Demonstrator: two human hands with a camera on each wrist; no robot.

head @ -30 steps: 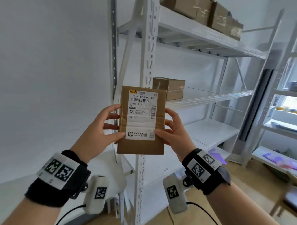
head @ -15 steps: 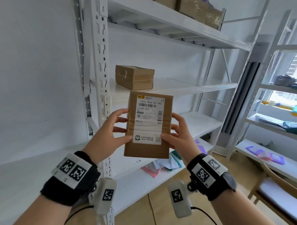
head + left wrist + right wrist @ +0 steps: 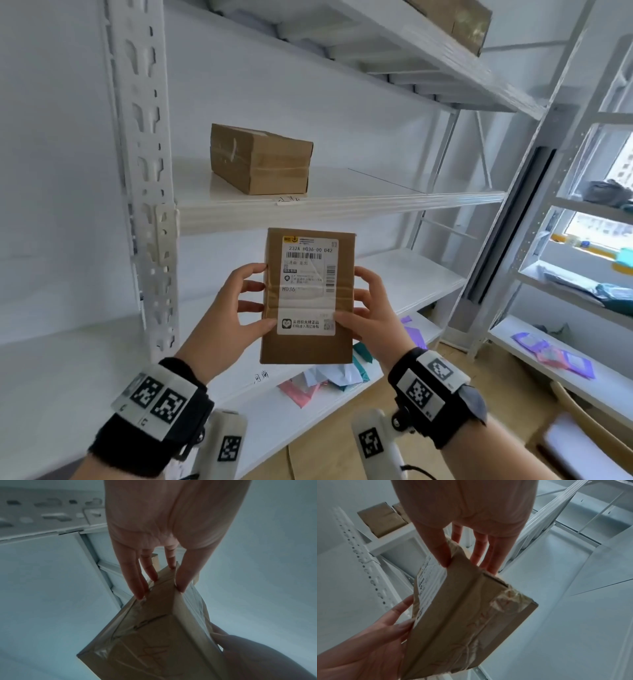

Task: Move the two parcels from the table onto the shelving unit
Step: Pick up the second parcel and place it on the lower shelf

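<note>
- Head view looked forward and slightly upward at the shelving unit [image 3: 329, 209] from close range.
- Both wrist views looked up along the fingers, sharing the held parcel [image 3: 154, 635] [image 3: 462, 608].

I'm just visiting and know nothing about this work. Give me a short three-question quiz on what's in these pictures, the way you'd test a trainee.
1. True or false: the labelled parcel already rests on the shelving unit.
2. Which hands hold the labelled parcel? A) the left hand only B) the right hand only C) both hands
3. Fill in: a second brown parcel lies on the shelf ____ the held one.

Key
1. False: it is held in the air in front of the shelves.
2. C: each hand pinches one side edge between thumb and fingers.
3. Above, toward its left end.
</note>
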